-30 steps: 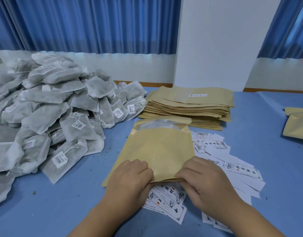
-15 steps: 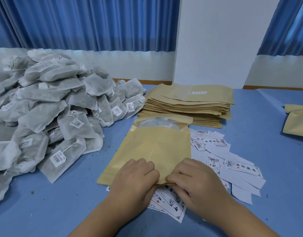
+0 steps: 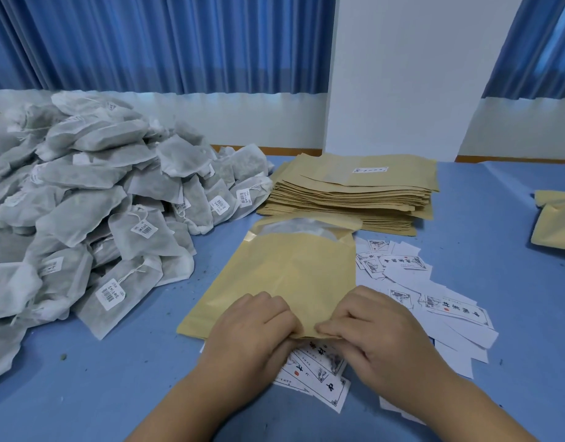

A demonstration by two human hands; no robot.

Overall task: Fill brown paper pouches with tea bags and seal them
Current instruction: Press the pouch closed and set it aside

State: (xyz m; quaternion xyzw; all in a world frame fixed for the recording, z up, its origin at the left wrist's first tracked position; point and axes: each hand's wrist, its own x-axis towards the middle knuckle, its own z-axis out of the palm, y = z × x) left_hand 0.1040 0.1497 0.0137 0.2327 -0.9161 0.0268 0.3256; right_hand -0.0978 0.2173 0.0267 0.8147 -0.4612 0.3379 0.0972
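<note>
One pouch [image 3: 290, 275]; left hand [image 3: 252, 330], right hand [image 3: 377, 333] apparently pinching.

The left forearm [image 3: 179, 406] and right forearm [image 3: 460, 406] angle in from the near edge, bare, wrists straight. The left grip [image 3: 255, 327] and right grip [image 3: 370, 330] sit knuckles-up, close together — nearly touching — fingers curled under, each pinching the near edge of the brown pouch [image 3: 290, 275].

Blue curtains [image 3: 153, 43], white pillar [image 3: 408, 74]
</note>
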